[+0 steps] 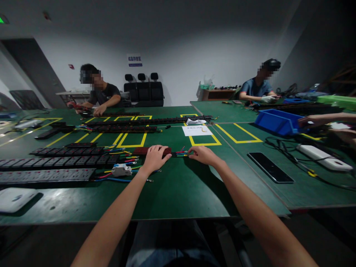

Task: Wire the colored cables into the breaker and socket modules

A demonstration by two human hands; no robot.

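From where I stand, a person has both arms stretched over a big green table [172, 200]. Think of a clock with the hands in the middle and twelve pointing away from the person. The left hand [156, 158] lies on top of a dark red flat bar [139, 150], with its fingers draped across it. I can't tell if that grip is squeezing. The bar lies flat on the table, its other end poking out toward nine o'clock.

Thin wires in red, blue and green [180, 154] stick out of the bar toward three o'clock. The right hand [204, 155] is there, thumb and finger pinching the tips of the wires.

At nine o'clock are long black socket strips [55, 162] and a long grey socket strip [47, 176]. A small white and grey block [121, 170] sits by their wires. At eight is a flat white square box [18, 199]. Just past the hands, at one o'clock, is a white paper sheet [194, 131]. A flat black phone [269, 167] lies between three and four.

At two is a blue plastic bin [274, 120], with somebody else's hand [313, 120] at its edge. One co-worker [102, 94] is at eleven o'clock.
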